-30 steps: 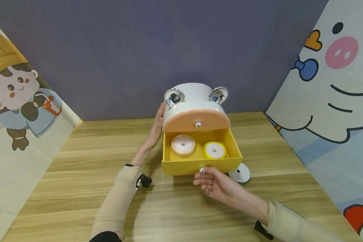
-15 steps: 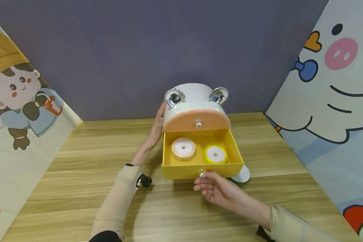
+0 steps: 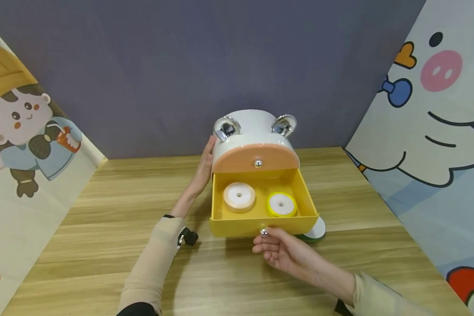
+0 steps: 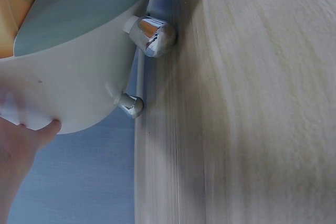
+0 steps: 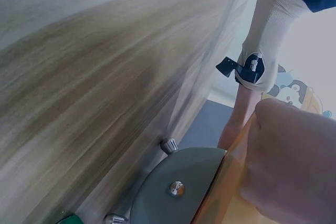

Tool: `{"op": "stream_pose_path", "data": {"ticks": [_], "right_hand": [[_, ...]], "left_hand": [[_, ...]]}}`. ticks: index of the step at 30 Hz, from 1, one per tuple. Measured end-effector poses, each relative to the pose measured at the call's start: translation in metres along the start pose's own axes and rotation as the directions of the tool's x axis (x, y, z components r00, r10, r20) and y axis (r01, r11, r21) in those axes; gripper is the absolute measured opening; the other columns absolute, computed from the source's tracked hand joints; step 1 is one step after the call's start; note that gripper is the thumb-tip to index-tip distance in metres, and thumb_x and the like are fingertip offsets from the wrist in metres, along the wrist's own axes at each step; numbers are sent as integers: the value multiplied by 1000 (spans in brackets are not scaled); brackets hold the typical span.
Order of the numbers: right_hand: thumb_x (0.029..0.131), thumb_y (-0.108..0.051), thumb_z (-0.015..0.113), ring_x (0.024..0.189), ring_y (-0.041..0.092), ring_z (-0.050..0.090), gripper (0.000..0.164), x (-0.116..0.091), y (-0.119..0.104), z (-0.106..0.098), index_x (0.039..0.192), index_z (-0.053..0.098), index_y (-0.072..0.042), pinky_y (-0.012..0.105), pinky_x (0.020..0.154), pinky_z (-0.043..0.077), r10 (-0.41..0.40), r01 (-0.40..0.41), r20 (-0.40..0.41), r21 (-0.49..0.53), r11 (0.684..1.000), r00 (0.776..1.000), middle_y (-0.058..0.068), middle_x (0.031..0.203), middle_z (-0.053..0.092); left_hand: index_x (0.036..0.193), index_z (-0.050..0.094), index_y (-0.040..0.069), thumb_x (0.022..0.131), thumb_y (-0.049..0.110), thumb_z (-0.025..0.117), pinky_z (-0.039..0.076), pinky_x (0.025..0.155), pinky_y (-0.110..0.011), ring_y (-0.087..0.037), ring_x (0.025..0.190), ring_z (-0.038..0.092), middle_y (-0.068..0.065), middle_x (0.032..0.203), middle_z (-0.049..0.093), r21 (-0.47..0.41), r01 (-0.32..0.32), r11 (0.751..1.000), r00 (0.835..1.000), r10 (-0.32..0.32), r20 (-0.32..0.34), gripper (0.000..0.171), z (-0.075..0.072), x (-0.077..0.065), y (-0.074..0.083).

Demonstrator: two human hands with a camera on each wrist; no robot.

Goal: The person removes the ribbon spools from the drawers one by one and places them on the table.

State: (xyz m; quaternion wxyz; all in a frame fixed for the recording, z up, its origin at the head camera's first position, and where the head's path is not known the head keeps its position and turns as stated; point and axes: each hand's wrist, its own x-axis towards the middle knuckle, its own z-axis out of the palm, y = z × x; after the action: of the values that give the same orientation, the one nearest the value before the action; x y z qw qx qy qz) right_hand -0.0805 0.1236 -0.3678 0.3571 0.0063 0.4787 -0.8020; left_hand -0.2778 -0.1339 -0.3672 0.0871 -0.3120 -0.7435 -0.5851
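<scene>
A rounded white drawer cabinet [image 3: 253,127] with silver ears stands on the table. Its yellow drawer [image 3: 237,227] is pulled out under a shut peach drawer [image 3: 241,159]. Inside the yellow drawer lie a peach ribbon spool [image 3: 246,202] and a yellow ribbon spool [image 3: 282,205], both with white faces. My right hand [image 3: 290,253] pinches the drawer's silver knob [image 3: 263,233] between thumb and finger. On the cabinet's left side rests my left hand [image 3: 200,175], its fingers extended. The right wrist view shows a grey-green bottom drawer [image 5: 168,174], shut.
A white disc with a green rim [image 3: 315,229] lies on the wooden table [image 3: 142,188], partly hidden beneath the drawer's right corner. Silver feet [image 4: 152,38] hold the cabinet off the tabletop. A dark back panel [image 3: 162,79] rises behind, with cartoon-printed panels on both sides.
My right hand has drawn the yellow drawer a little farther out toward me, and both spools have come along in it. My left hand has stayed against the cabinet.
</scene>
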Motion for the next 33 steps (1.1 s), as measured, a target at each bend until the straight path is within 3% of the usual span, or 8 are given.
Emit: {"op": "stream_pose_path", "data": {"ticks": [5,10,12,15,19,22,26,33], "right_hand": [[105,-37,47,88,4,65,36,-2,1,-2,105,71,-10,16,79,51,18,-17,34,-35,999,999,-1,102,76],[108,-27,40,94,4,66,36,-16,-4,-10,119,68,-6,20,88,54,53,-6,242,-191,982,969,0,112,75],[108,-18,39,100,7,67,36,-24,-14,-9,126,62,2,24,93,55,39,61,347,-272,960,937,2,117,73],[108,-10,39,104,10,68,33,-38,-42,-1,130,56,7,30,96,55,8,198,433,-430,881,901,6,122,72],[106,-9,45,108,17,68,29,-48,-86,19,130,57,1,34,97,56,-54,352,433,-647,676,900,16,125,68],[104,-15,52,115,21,66,29,-40,-107,29,131,59,-7,32,97,55,-140,406,385,-803,437,912,14,128,67],[100,-27,60,124,24,61,37,-14,-119,31,133,58,-12,35,99,55,-219,354,321,-926,131,921,8,135,64],[95,-37,66,121,26,61,62,30,-118,22,143,48,-4,45,103,50,-186,250,272,-959,-132,944,11,141,59]], "left_hand": [[159,11,3,105,56,23,1,124,-61,-36,156,-1,-20,168,-1,-16,8,1000,1000,-9,-6,76,0,-1,-5],[160,11,12,102,63,22,0,124,-61,-31,157,-1,-14,169,-1,-8,11,1000,1000,-11,-17,78,2,1,-21],[160,11,11,104,61,22,0,124,-61,-32,157,-1,-15,169,-1,-4,2,1000,1000,-2,-15,77,2,2,-19],[159,10,2,108,45,22,1,124,-62,-38,156,-1,-21,167,-1,-11,-7,1000,1000,7,2,67,1,0,-2],[159,11,3,109,40,21,2,124,-60,-37,156,0,-21,167,-1,-2,-4,1000,1000,4,-3,63,0,0,-1],[159,11,4,109,42,21,1,124,-60,-36,156,-1,-20,168,-1,-9,3,1000,1000,-3,-4,64,0,1,-1],[160,11,6,109,42,22,0,124,-60,-35,156,-2,-18,168,-1,-16,8,1000,1000,-8,3,63,0,1,-2],[160,11,6,109,25,21,1,125,-58,-34,156,-2,-17,168,-1,-10,24,1000,1000,-24,-4,55,0,0,-3]]}}
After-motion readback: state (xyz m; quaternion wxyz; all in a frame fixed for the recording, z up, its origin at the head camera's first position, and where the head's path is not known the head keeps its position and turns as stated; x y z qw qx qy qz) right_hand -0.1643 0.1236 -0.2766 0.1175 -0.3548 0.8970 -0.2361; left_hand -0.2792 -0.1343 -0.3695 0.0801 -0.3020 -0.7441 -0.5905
